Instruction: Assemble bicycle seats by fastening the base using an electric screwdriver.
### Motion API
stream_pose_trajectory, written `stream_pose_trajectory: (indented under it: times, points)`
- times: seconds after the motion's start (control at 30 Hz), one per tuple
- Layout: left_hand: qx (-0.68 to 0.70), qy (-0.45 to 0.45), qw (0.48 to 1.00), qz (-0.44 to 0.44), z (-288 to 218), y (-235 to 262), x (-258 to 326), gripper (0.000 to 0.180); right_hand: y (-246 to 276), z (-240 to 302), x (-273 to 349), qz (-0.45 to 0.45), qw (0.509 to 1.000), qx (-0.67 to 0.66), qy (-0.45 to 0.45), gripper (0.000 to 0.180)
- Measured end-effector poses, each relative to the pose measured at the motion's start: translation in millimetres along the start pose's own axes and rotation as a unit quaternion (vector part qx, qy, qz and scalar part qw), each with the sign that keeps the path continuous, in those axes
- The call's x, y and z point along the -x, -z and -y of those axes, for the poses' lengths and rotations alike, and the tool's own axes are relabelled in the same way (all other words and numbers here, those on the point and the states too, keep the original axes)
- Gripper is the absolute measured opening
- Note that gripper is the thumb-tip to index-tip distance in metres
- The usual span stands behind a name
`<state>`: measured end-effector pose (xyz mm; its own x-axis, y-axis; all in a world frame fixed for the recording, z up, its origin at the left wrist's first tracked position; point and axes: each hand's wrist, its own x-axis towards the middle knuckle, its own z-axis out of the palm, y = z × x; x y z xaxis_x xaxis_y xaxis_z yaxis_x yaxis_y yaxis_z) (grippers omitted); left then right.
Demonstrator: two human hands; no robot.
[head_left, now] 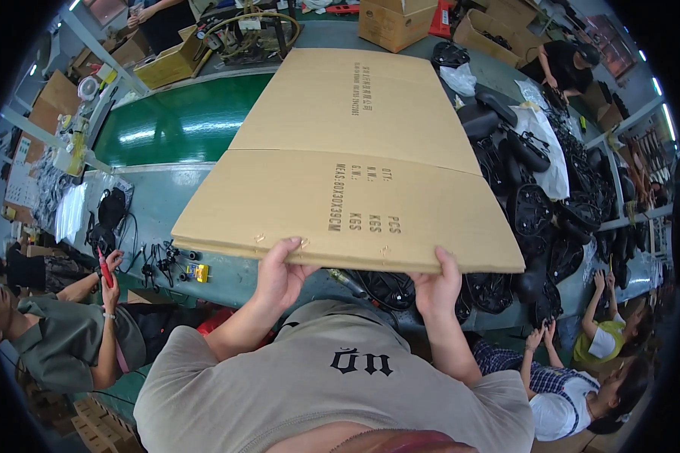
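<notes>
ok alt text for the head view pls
A person's left hand and right hand grip the near edge of a large flattened cardboard box over a green conveyor belt. Black bicycle saddles are heaped at right; seated co-workers flank them.

Bright, even light falls from overhead tube lamps (666, 121) at the upper right rim of my view, and it glares in white streaks on the glossy green conveyor belt (175, 124). The flattened cardboard box (355, 158) is lit flat and sharp, throwing only a soft shadow under its near edge. Straight edges bow toward the rim, where the corners go black and detail smears.
</notes>
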<state>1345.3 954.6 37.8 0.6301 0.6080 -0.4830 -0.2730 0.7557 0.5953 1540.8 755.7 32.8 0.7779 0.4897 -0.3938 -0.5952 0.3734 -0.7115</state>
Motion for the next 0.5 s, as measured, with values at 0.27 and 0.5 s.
stream_pose_trajectory:
  times: [0.27, 0.5]
  points:
    - [-0.05, -0.044, 0.998, -0.019, -22.8, -17.0, -46.5, 0.046, -28.1, -18.3, -56.1, -0.043, 0.996, -0.045, 0.07, 0.04]
    - [-0.006, -0.086, 0.996, 0.019, -20.9, 10.6, -201.0, 0.035, -55.5, -39.7, -159.1, 0.017, 0.997, 0.007, 0.07, 0.041]
